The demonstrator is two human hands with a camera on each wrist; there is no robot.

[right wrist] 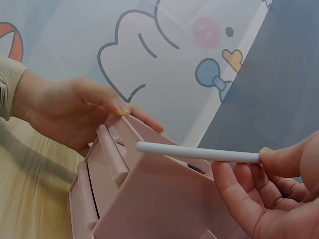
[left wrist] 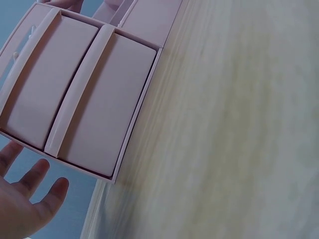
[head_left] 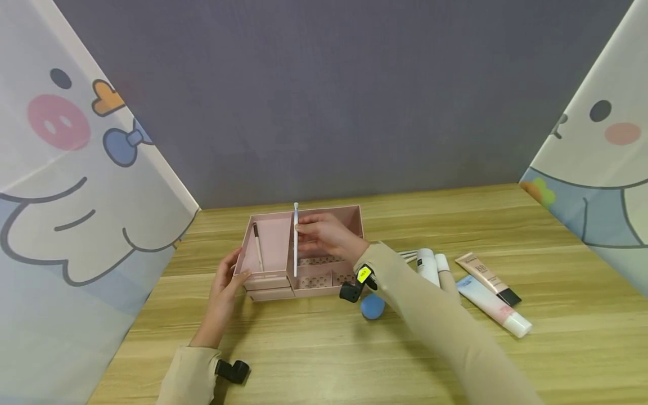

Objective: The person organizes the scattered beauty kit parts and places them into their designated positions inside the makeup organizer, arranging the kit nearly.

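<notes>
A pink desktop organizer [head_left: 274, 244] with two small drawers [left wrist: 112, 94] stands on the wooden table. My left hand [head_left: 225, 289] holds its front left corner, thumb on the rim and fingers along the outer side. Between the thumb and fingers of my right hand [head_left: 328, 233] is a slim white stick [right wrist: 199, 152], upright in the head view over the organizer's middle divider. Inside the upper left tray lies a thin brush-like stick [head_left: 259, 247] with a dark end. Perforated compartments fill the right half, partly hidden behind my right hand.
Right of the organizer lie a white bottle [head_left: 427, 265], a beige tube with white cap [head_left: 446, 275], a BB cream tube [head_left: 483, 273] and a white-pink tube [head_left: 488, 301]. A blue round item [head_left: 372, 306] sits in front. Thin sticks [head_left: 408, 256] show beside my right sleeve.
</notes>
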